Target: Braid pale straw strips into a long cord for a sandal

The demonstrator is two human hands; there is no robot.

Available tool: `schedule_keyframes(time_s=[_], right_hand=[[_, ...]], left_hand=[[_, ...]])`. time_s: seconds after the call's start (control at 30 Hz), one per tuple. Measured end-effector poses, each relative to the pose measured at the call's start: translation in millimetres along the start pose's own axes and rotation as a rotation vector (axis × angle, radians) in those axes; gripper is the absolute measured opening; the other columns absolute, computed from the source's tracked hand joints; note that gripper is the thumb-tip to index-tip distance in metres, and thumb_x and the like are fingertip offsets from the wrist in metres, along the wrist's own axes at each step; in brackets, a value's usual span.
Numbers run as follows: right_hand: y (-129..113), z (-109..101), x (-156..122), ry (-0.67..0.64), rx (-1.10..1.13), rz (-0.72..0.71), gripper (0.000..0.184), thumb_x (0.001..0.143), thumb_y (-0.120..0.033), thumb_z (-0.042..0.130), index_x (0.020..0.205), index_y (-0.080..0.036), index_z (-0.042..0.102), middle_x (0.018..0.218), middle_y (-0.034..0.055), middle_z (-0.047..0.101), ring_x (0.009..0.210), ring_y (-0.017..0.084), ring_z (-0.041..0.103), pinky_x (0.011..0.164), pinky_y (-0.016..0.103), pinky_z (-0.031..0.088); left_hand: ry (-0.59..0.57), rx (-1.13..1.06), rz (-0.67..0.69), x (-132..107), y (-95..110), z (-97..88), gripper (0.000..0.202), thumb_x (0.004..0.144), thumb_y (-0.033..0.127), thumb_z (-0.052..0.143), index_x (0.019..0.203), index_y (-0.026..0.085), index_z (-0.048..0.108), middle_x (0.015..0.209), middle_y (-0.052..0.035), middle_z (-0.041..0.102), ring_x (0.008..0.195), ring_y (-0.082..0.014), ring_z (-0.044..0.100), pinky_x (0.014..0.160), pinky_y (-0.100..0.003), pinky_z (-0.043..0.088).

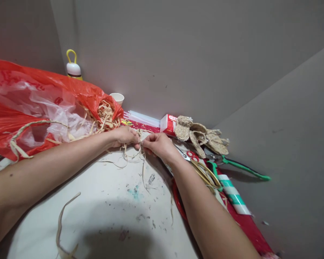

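Note:
Near the table's far edge, my left hand (125, 136) and my right hand (160, 144) meet almost fingertip to fingertip. Both pinch a small piece of plaited straw (139, 133), pale beige, with loose ends that trail down onto the white tabletop (108, 201). Fingers cover much of the piece, so its shape is unclear. Left of my left hand, dried straw strips (108, 114) spill from a red plastic bag (13, 77). A single long strip (59, 226) lies close to me on the table.
Beyond my right arm lie gold-handled scissors (205, 174), red-handled scissors (192, 155), green-handled pliers (244, 168) and a green-and-white striped roll (234, 196). Woven straw pieces (205, 136) sit by a red-and-white box (167, 123). A paper cup (117, 98) and bottle (73, 69) stand near the grey wall.

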State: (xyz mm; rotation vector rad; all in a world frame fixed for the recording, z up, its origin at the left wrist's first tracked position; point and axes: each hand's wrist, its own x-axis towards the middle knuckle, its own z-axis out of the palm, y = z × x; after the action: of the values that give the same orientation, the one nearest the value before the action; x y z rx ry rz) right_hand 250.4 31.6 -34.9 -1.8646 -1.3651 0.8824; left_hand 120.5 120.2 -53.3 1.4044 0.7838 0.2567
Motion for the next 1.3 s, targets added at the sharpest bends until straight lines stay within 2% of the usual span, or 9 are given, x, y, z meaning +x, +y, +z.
schedule_keyframes(time_s=[0.13, 0.23, 0.47, 0.63, 0.77, 0.83, 1.0, 1.13, 1.3], right_hand=[[-3, 5, -2, 0.072, -0.206, -0.058, 0.022, 0.073, -0.02, 0.057, 0.052, -0.014, 0.061, 0.041, -0.0017, 0.053, 0.037, 0.008, 0.039, 0.04, 0.021, 0.027], [-3, 8, -2, 0.13, -0.348, -0.113, 0.018, 0.072, -0.022, 0.061, 0.057, -0.014, 0.065, 0.047, 0.0018, 0.059, 0.045, 0.012, 0.046, 0.046, 0.024, 0.03], [-10, 20, -14, 0.151, -0.469, -0.219, 0.012, 0.075, -0.018, 0.06, 0.069, -0.017, 0.07, 0.07, 0.0115, 0.068, 0.07, 0.022, 0.059, 0.063, 0.03, 0.036], [-10, 11, -9, 0.113, -0.281, -0.179, 0.02, 0.074, -0.022, 0.063, 0.054, -0.018, 0.061, 0.053, 0.0037, 0.06, 0.056, 0.016, 0.053, 0.053, 0.025, 0.035], [2, -7, 4, 0.119, -0.023, -0.005, 0.026, 0.083, -0.027, 0.053, 0.06, -0.016, 0.058, 0.056, 0.0037, 0.061, 0.045, 0.011, 0.051, 0.042, 0.02, 0.037], [6, -12, 6, 0.042, 0.103, 0.088, 0.025, 0.085, -0.026, 0.054, 0.064, -0.014, 0.059, 0.062, 0.0066, 0.065, 0.047, 0.011, 0.057, 0.041, 0.019, 0.042], [7, -10, 4, -0.204, 0.339, 0.205, 0.017, 0.082, -0.018, 0.062, 0.067, -0.01, 0.064, 0.061, 0.0079, 0.069, 0.051, 0.012, 0.064, 0.044, 0.018, 0.05], [7, -7, 5, -0.215, 0.435, 0.245, 0.018, 0.081, -0.006, 0.057, 0.064, -0.011, 0.06, 0.055, 0.0057, 0.068, 0.048, 0.01, 0.063, 0.043, 0.016, 0.05], [9, -6, 5, -0.213, 0.502, 0.237, 0.017, 0.081, -0.004, 0.055, 0.067, -0.013, 0.058, 0.062, 0.0052, 0.069, 0.052, 0.011, 0.064, 0.042, 0.017, 0.05]], left_hand=[[-0.012, -0.037, -0.011, 3, -2, -1.6, 0.016, 0.069, 0.005, 0.058, 0.056, 0.014, 0.06, 0.051, -0.0009, 0.063, 0.049, -0.0096, 0.055, 0.055, -0.021, 0.043], [-0.013, -0.049, -0.025, 3, -1, -1.9, 0.017, 0.069, 0.004, 0.058, 0.055, 0.013, 0.061, 0.05, -0.0001, 0.062, 0.049, -0.0086, 0.056, 0.054, -0.02, 0.043], [0.025, -0.056, -0.033, -5, 7, 0.2, 0.027, 0.071, 0.003, 0.059, 0.046, 0.014, 0.055, 0.041, 0.0048, 0.053, 0.037, -0.0038, 0.041, 0.044, -0.017, 0.032], [0.042, -0.028, -0.062, -6, 8, 1.4, 0.03, 0.07, 0.004, 0.06, 0.043, 0.015, 0.052, 0.035, 0.0055, 0.046, 0.034, -0.004, 0.034, 0.04, -0.019, 0.026], [0.041, -0.028, -0.082, -5, 9, 1.1, 0.025, 0.071, 0.008, 0.063, 0.047, 0.014, 0.056, 0.042, 0.0036, 0.053, 0.034, -0.0029, 0.033, 0.039, -0.02, 0.023], [0.04, -0.04, -0.084, -5, 10, 0.3, 0.023, 0.07, 0.01, 0.065, 0.05, 0.014, 0.057, 0.043, 0.0037, 0.053, 0.034, -0.0025, 0.032, 0.038, -0.02, 0.021], [0.037, -0.058, -0.062, -4, 9, -0.8, 0.017, 0.07, 0.012, 0.068, 0.055, 0.014, 0.059, 0.046, 0.0036, 0.054, 0.034, -0.0018, 0.033, 0.036, -0.019, 0.017], [0.043, -0.07, -0.051, -2, 7, -0.6, 0.015, 0.071, 0.009, 0.063, 0.057, 0.014, 0.061, 0.046, 0.0036, 0.055, 0.035, -0.002, 0.035, 0.038, -0.019, 0.021], [0.009, -0.077, -0.03, 2, 4, -4.6, 0.01, 0.066, 0.008, 0.065, 0.058, 0.014, 0.064, 0.049, 0.0028, 0.058, 0.036, -0.0026, 0.037, 0.038, -0.02, 0.019]])
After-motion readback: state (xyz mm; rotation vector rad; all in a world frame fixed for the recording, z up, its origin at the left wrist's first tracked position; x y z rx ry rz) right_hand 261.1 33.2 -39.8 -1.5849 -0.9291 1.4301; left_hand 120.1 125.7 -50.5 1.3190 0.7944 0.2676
